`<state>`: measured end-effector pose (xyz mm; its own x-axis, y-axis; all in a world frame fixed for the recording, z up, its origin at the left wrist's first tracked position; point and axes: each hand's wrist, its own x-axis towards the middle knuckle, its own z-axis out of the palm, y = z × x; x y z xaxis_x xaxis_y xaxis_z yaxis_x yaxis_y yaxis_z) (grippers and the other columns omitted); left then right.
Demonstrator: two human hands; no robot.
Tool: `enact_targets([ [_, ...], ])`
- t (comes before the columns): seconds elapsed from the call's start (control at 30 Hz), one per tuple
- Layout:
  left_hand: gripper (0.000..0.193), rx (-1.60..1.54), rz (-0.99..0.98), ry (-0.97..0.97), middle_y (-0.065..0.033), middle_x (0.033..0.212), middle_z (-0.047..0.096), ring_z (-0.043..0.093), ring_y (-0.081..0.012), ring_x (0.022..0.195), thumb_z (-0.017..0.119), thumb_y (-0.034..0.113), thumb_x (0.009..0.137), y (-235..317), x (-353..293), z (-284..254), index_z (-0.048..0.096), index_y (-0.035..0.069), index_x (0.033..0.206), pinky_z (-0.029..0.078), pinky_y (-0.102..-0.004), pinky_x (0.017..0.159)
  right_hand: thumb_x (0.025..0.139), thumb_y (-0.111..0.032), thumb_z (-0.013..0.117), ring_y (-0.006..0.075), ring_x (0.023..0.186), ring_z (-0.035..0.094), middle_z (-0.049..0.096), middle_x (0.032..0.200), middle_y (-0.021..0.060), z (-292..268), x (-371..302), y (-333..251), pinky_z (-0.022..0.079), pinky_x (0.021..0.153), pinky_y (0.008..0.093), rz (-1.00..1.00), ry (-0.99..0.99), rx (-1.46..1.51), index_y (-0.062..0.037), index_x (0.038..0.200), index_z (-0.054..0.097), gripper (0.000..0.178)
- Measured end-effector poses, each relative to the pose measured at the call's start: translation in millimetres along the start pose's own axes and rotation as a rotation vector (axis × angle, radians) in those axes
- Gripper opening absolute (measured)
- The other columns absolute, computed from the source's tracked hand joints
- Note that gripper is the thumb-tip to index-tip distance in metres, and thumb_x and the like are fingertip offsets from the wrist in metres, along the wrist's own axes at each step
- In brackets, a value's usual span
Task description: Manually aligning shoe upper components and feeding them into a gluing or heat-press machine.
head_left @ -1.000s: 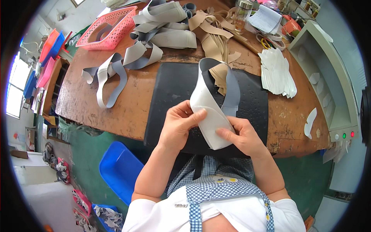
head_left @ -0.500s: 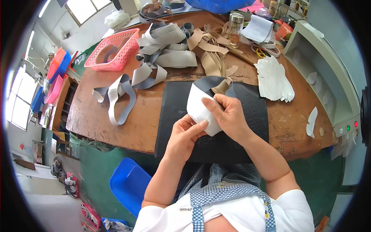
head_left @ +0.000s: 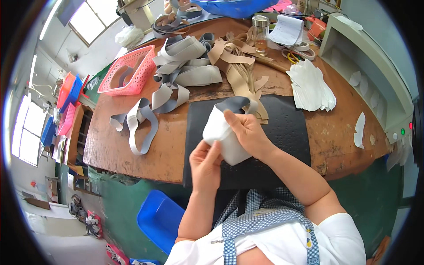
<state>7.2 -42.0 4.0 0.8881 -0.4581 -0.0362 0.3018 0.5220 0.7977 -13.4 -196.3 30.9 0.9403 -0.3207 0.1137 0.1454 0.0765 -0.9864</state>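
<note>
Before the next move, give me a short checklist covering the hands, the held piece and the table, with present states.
1. Left hand on the white strip: ok, pinching its left edge.
2. Right hand on the strip: ok, gripping its right side.
3. Strip's underside free of creases: cannot tell, hidden.
4. Tan strips off the black mat: not ok, ends overlap its far part.
5. Glass jar upright: ok, lid on.

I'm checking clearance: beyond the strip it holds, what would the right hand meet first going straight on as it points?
The right hand would probably meet the strip pile first, ahead and to its left, though depth is unclear.
</note>
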Motion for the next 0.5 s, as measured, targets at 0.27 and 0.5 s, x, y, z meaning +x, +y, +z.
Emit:
enact_targets([
  [0.27,0.031,-0.015,-0.121,-0.007,-0.0098,0.113,0.071,0.067,-0.0186,0.106,0.064,0.011,0.098,4,-19,-48,0.061,0.000,0.126,0.051,-0.0332,0.097,0.101,-0.020,0.061,0.0056,0.073,0.046,0.056,0.074,0.0004,3,-52,28,0.043,0.064,0.0273,0.059,-0.367,-0.041,0.0027,0.092,0.060,0.025],
  [0.5,0.043,0.018,-0.129,-0.195,-0.0263,0.115,0.067,0.070,-0.0380,0.101,0.065,0.008,0.093,25,-38,-62,0.051,-0.011,0.130,0.056,-0.0508,0.089,0.096,-0.016,0.064,0.0115,0.077,0.065,0.070,0.085,0.0054,-42,-32,4,0.053,0.071,0.0287,-0.075,-0.171,-0.232,0.0008,0.096,0.068,0.018],
])
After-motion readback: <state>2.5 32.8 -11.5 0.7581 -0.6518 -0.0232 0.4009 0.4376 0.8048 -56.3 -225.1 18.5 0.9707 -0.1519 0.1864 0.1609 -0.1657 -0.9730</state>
